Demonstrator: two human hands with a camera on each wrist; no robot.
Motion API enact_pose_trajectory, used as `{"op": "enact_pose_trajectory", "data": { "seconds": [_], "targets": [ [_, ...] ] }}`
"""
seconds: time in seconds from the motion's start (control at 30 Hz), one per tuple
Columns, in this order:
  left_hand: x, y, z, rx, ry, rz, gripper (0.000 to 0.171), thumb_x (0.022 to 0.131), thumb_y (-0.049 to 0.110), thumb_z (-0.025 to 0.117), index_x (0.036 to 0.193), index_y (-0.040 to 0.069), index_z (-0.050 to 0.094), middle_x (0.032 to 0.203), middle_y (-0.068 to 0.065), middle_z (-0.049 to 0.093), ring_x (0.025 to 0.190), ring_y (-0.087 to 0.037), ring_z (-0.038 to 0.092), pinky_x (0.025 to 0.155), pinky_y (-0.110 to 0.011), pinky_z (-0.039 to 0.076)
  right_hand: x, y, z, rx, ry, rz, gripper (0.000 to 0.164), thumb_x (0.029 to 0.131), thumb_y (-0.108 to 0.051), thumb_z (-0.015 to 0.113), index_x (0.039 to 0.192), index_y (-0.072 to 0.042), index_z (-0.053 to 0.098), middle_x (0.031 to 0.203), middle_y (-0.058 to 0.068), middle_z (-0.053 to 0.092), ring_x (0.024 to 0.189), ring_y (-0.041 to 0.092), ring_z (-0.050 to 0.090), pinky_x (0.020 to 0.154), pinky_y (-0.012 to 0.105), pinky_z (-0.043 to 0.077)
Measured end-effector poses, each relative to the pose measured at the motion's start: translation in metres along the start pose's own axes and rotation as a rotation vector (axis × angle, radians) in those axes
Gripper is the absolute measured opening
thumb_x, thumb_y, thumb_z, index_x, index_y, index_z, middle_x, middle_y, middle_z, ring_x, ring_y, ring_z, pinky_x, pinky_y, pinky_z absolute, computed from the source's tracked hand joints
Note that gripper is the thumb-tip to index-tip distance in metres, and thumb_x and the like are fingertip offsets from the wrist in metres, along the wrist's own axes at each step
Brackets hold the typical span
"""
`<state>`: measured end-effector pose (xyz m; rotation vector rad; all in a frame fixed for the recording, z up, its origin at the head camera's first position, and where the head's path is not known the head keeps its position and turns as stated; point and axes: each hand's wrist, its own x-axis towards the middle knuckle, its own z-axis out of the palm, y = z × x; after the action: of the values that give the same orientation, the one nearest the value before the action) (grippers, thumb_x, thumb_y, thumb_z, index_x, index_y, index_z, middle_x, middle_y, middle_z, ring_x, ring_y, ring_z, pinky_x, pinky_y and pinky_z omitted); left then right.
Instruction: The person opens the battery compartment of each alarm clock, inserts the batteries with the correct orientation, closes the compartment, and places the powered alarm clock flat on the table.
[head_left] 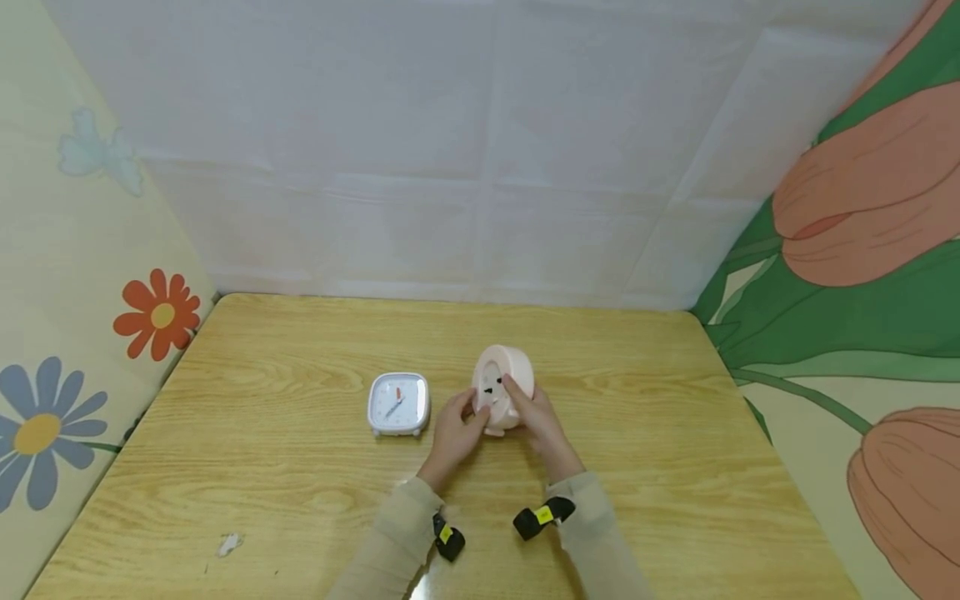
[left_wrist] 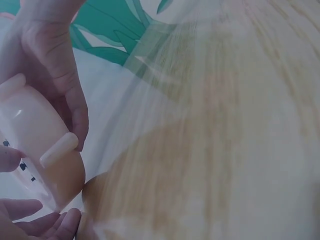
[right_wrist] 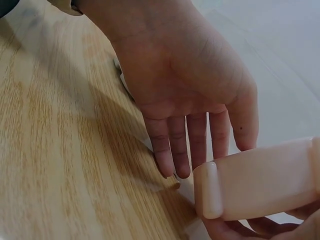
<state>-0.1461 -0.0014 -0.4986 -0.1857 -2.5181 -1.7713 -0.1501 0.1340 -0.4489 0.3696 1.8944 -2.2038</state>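
A pale pink round clock (head_left: pixel 517 367) is held between both hands, its recessed side with small black parts turned toward me. My right hand (head_left: pixel 543 429) grips its right side, thumb lying across that recessed side. At the lower left my left hand (head_left: pixel 453 437) pinches the rim, with the thumb on the near side. In the right wrist view the other fingers of the left hand (right_wrist: pixel 185 80) extend nearly straight beside the pink clock (right_wrist: pixel 265 180). Two stubby feet show on the clock in the left wrist view, one being the near foot (left_wrist: pixel 60 150).
A white squarish alarm clock (head_left: pixel 399 404) stands just left of the hands, its dial facing me. The wooden table (head_left: pixel 637 467) has a small white patch (head_left: pixel 229 544) near its front left. A white sheet (head_left: pixel 420 167) hangs behind, with flower-printed walls at both sides.
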Motion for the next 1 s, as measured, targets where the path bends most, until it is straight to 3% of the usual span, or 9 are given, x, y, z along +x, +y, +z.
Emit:
{"op": "enact_pose_trajectory", "data": {
  "seconds": [0.1,0.17,0.47,0.67,0.87,1.0],
  "targets": [
    [0.000,0.000,0.001,-0.020,-0.001,0.004,0.045,0.086,0.016,0.060,0.124,-0.007,0.051,0.116,-0.024,0.054,0.102,-0.033,0.055,0.090,-0.043,0.044,0.000,-0.001,0.000,-0.012,0.003,-0.001,0.062,0.091,-0.037,0.052,0.137,0.000,0.032,0.120,0.031,0.048,0.099,0.032,0.056,0.077,0.050,0.049],
    [0.000,0.000,0.001,-0.021,0.005,0.042,0.041,0.086,0.015,0.060,0.121,-0.005,0.054,0.114,-0.023,0.056,0.101,-0.032,0.055,0.089,-0.044,0.044,0.000,-0.001,0.000,-0.015,0.006,-0.005,0.061,0.092,-0.037,0.051,0.137,0.000,0.032,0.119,0.031,0.049,0.099,0.032,0.056,0.077,0.050,0.050],
    [0.000,0.003,0.001,0.062,0.004,0.120,0.042,0.087,0.014,0.058,0.124,-0.004,0.052,0.116,-0.022,0.053,0.108,-0.035,0.050,0.092,-0.047,0.040,0.000,-0.002,-0.001,0.007,-0.024,-0.011,0.064,0.092,-0.039,0.049,0.139,0.000,0.028,0.123,0.032,0.046,0.103,0.034,0.054,0.080,0.049,0.049],
    [0.002,0.007,0.001,0.063,0.001,0.176,0.040,0.086,0.010,0.057,0.125,-0.001,0.052,0.117,-0.022,0.052,0.103,-0.033,0.051,0.087,-0.048,0.042,-0.001,-0.002,-0.001,0.020,-0.033,-0.028,0.071,0.090,-0.044,0.052,0.140,-0.002,0.026,0.126,0.032,0.043,0.110,0.039,0.049,0.083,0.050,0.047],
    [0.004,0.011,0.001,0.047,-0.002,0.197,0.038,0.085,0.006,0.058,0.122,0.001,0.056,0.117,-0.020,0.054,0.103,-0.032,0.052,0.085,-0.046,0.044,0.003,0.004,-0.004,-0.004,-0.047,-0.074,0.081,0.085,-0.052,0.055,0.138,0.003,0.028,0.121,0.030,0.049,0.104,0.036,0.055,0.082,0.051,0.047],
    [0.005,0.015,0.001,0.019,0.014,0.231,0.037,0.084,0.005,0.059,0.120,0.000,0.057,0.114,-0.021,0.055,0.099,-0.032,0.053,0.080,-0.045,0.046,0.001,0.001,-0.001,-0.030,-0.017,-0.060,0.079,0.085,-0.051,0.055,0.137,0.003,0.030,0.119,0.029,0.050,0.100,0.032,0.056,0.080,0.048,0.049]
  ]
}}
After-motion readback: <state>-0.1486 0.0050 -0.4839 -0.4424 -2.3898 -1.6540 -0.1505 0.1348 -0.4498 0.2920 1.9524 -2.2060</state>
